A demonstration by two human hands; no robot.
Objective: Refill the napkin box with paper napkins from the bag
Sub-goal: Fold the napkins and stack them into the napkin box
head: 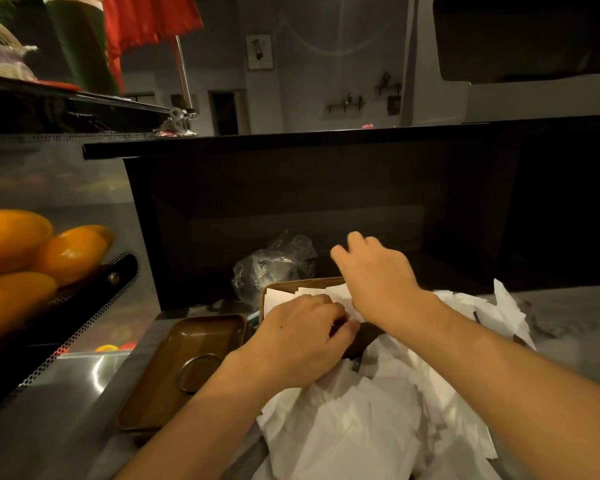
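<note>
A brown napkin box [303,283] stands open on the counter, with white napkins [284,296] showing inside it. A loose heap of white paper napkins [368,420] lies in front of and to the right of the box. My left hand [302,337] has its fingers curled onto napkins at the box's near edge; its fingertips are hidden. My right hand [378,275] hovers over the box's right side with fingers loosely spread and nothing visibly held. A crumpled clear plastic bag [274,265] sits just behind the box.
The box's brown lid [174,362], with a metal ring on it, lies upturned left of the box. At far left stands a glass display case holding orange fruit [21,258]. A dark counter wall [291,188] rises behind the bag.
</note>
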